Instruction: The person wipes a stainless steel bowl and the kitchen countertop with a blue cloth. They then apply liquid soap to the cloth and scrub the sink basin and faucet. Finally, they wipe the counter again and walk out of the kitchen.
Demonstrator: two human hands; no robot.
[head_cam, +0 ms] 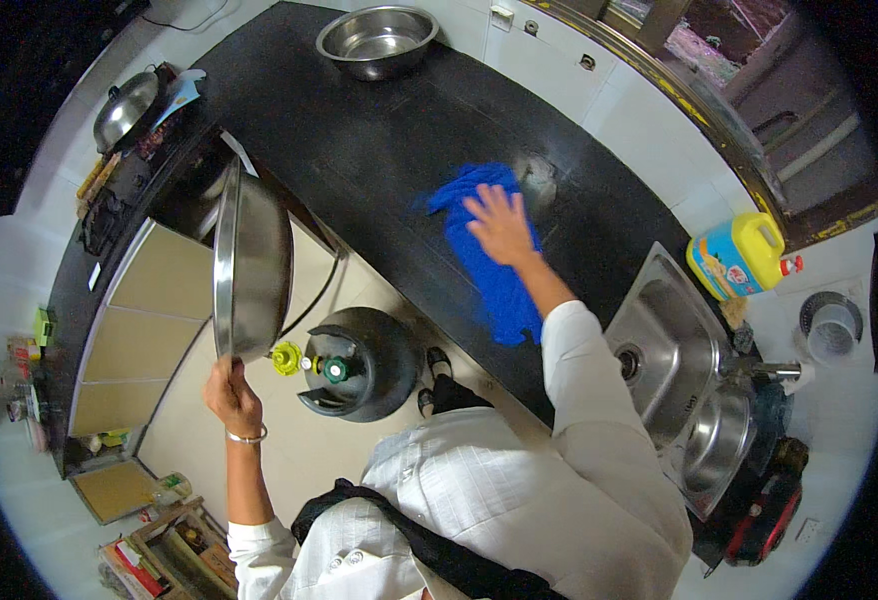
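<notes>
My left hand (235, 397) grips the rim of a large stainless steel basin (259, 262), which is tilted up on its side over the floor. With fingers spread, my right hand (500, 225) lies flat on a blue cloth (487, 281) on the black countertop (379, 157). The cloth is spread out and rumpled at its far end. Just beyond it, a pale, shiny patch (538, 180) shows on the counter surface.
Another steel basin (377, 43) stands at the counter's far end. On the right are a double steel sink (668, 330) and a yellow detergent jug (739, 255). A gas cylinder (379, 360) stands on the floor. At left, a lidded pan (127, 112) sits on the other counter.
</notes>
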